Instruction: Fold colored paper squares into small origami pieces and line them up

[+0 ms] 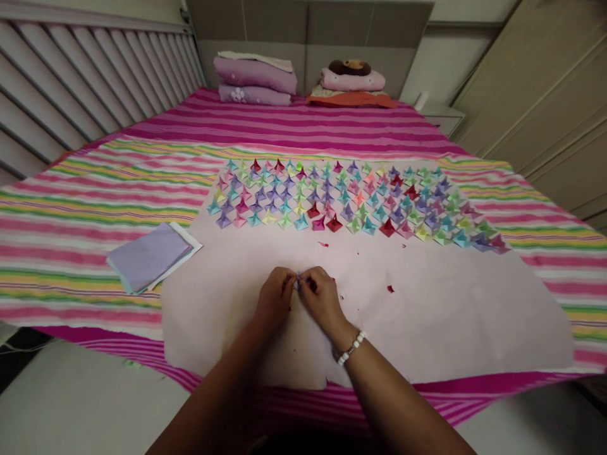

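Observation:
My left hand (pixel 276 294) and my right hand (pixel 322 297) meet over the pale paper sheet (pixel 427 316), fingertips pinched together. Between them is a small purple folded paper (pixel 297 282), mostly hidden by the fingers. Both hands are closed on it. Beyond the hands, several rows of small folded paper boats (pixel 334 223) in many colours stand on the far part of the sheet. To the left lies a stack of coloured paper (pixel 150 256), a purple sheet on top, overlapping the pale sheet's edge.
Small red paper scraps (pixel 390 289) dot the sheet right of my hands. The sheet lies on a striped bedspread (pixel 85 253). Folded purple bedding (pixel 256 76) and a pink pile (pixel 353 80) sit by the headboard (pixel 360 25). A slatted rail (pixel 95 69) runs along the left.

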The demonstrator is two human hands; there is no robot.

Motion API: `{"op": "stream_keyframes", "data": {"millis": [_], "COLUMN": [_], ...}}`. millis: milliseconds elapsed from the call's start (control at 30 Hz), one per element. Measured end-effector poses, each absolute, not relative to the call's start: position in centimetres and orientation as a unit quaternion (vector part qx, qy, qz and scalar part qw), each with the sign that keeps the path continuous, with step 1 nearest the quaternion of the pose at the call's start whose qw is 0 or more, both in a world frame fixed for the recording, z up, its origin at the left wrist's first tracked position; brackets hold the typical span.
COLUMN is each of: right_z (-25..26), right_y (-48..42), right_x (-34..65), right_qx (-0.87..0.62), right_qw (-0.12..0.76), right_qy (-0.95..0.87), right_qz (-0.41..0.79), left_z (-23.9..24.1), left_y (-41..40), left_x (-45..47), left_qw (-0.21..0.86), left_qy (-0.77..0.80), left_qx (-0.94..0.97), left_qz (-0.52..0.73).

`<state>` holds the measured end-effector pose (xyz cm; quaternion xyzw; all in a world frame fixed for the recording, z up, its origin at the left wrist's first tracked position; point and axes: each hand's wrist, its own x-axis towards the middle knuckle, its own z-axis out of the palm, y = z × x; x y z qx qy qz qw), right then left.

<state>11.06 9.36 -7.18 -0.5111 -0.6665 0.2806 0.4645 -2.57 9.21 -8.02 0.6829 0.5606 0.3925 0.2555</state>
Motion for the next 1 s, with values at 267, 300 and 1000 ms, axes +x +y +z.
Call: {"op": "stream_keyframes", "data": {"millis": [267, 300, 1000], "right_z": [-6.80, -6.78, -6.59], "right_y": [9.20, 9.19, 8.94], "right_x": [11.11, 11.11, 11.25], "right_qx": [-0.501, -0.500, -0.515], "right_qw": [0.470, 0.471, 0.486], "right_qy": [-0.665, -0.664, -0.640], "right_qz": [0.293, 0.295, 0.299], "left_z": [-7.74, -7.73, -7.26], "left_y": [9.12, 9.09, 8.98], "left_x": [-2.17, -2.19, -2.33], "left_qw": [0.216, 0.216, 0.233], "left_qy": [0.546, 0.548, 0.548], "left_qx": [0.695, 0.690, 0.657], "left_qz": [0.415, 0.421, 0.463]}}
